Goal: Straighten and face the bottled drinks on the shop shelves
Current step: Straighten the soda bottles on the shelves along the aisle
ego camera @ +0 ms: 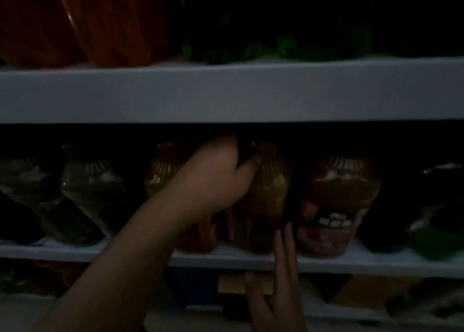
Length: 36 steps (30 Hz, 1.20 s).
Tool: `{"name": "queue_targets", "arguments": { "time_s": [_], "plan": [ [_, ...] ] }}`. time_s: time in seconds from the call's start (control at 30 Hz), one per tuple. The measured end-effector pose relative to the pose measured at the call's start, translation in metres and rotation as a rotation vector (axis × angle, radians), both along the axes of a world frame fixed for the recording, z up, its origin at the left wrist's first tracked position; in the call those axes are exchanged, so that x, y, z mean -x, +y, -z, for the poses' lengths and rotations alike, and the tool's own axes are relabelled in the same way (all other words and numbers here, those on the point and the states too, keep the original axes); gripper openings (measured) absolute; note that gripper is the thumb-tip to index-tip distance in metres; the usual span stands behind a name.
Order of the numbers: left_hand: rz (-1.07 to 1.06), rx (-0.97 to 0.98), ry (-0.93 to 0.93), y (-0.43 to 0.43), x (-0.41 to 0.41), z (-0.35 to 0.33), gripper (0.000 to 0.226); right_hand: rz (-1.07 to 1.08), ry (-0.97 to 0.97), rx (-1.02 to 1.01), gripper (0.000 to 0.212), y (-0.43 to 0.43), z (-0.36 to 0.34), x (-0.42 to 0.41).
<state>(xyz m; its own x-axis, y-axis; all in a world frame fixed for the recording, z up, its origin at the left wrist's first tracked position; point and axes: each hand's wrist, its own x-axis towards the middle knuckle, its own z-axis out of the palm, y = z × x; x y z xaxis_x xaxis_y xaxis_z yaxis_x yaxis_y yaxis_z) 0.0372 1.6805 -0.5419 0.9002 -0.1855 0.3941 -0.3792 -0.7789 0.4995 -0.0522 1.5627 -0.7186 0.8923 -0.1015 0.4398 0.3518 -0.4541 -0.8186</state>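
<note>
White flat shelf board [251, 93] spans mid-frame. Beneath it, on a pale lower shelf [376, 264], stand ribbed clear plastic containers: greenish-filled bottles [93, 188] at left, an amber-filled bottle [266, 201] at centre, and a red-labelled amber bottle [336, 201] right of it. Left hand [218, 176] grips the amber-filled bottle's shoulder, thumb across it, fingers hidden behind. Right hand [276, 286], lower centre, is extended flat, fingertips [282, 241] at that bottle's base; contact uncertain. Caps lost in shadow; labels illegible.
</note>
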Motion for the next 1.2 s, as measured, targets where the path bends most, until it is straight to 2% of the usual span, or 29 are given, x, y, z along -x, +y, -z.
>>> {"name": "queue_targets", "arguments": {
  "time_s": [0.07, 0.23, 0.37, 0.57, 0.67, 0.8, 0.9, 1.03, 1.2],
  "plan": [
    [-0.004, -0.001, -0.002, -0.001, -0.004, 0.001, 0.045, -0.006, 0.037, -0.045, 0.079, 0.007, 0.007, 0.008],
    [0.041, -0.020, -0.117, -0.004, -0.002, 0.003, 0.052, -0.065, 0.038, 0.030, 0.088, 0.031, 0.007, 0.012],
    [0.013, -0.004, -0.175, -0.014, 0.004, 0.008, 0.050, 0.023, -0.002, 0.002, 0.092, 0.043, 0.009, 0.005],
    [-0.154, -0.036, -0.319, -0.016, 0.010, 0.012, 0.054, 0.076, 0.023, -0.011, 0.096, 0.022, 0.006, -0.013],
    [-0.120, -0.019, -0.214, -0.011, 0.006, 0.010, 0.053, 0.125, 0.018, 0.131, 0.107, 0.014, 0.008, -0.020],
    [0.028, 0.026, 0.066, -0.010, -0.001, -0.003, 0.021, 0.214, 0.007, 0.179, 0.111, 0.022, 0.013, -0.024],
    [0.113, 0.003, 0.134, -0.005, -0.007, -0.009, 0.029, 0.271, -0.005, 0.125, 0.105, 0.025, 0.011, -0.027],
    [0.065, -0.018, -0.056, -0.001, -0.010, -0.003, 0.055, 0.264, -0.063, 0.125, 0.094, 0.016, 0.016, -0.030],
    [-0.145, -0.105, -0.334, -0.007, -0.011, 0.007, 0.062, 0.028, 0.001, 0.038, 0.081, -0.008, 0.010, -0.041]
  ]
}}
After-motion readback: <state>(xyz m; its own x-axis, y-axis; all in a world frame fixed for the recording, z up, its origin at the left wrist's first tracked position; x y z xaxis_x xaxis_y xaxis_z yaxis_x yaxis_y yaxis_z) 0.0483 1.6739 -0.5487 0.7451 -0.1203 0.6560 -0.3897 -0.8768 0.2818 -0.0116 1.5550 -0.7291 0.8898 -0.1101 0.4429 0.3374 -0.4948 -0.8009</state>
